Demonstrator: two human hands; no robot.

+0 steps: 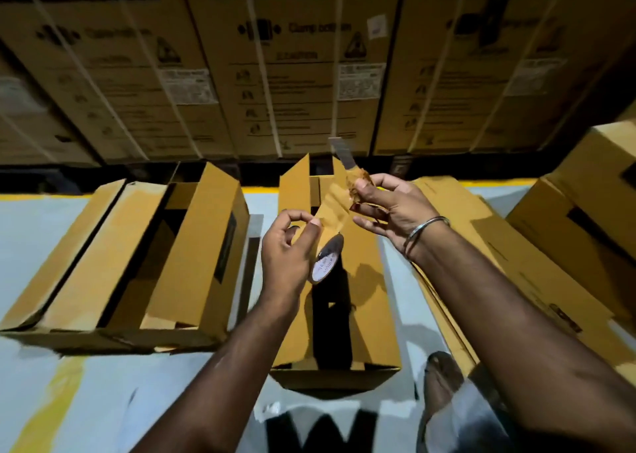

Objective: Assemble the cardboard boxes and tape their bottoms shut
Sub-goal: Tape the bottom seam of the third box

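Note:
A cardboard box (375, 301) lies on the floor in front of me with its flaps standing open at the far end. Above it my left hand (287, 249) grips a roll of brown tape (327, 258). A strip of tape (335, 204) runs from the roll up to my right hand (392, 208), which pinches its crumpled free end. A thin grey strip (342, 153) sticks up beyond that hand; what it is I cannot tell.
A second open box (144, 259) lies at the left. Flattened cardboard (509, 263) and another box (592, 211) are at the right. Tall strapped cartons (296, 67) form a wall behind. A yellow line (51, 408) marks the pale floor. My foot (444, 377) is beside the box.

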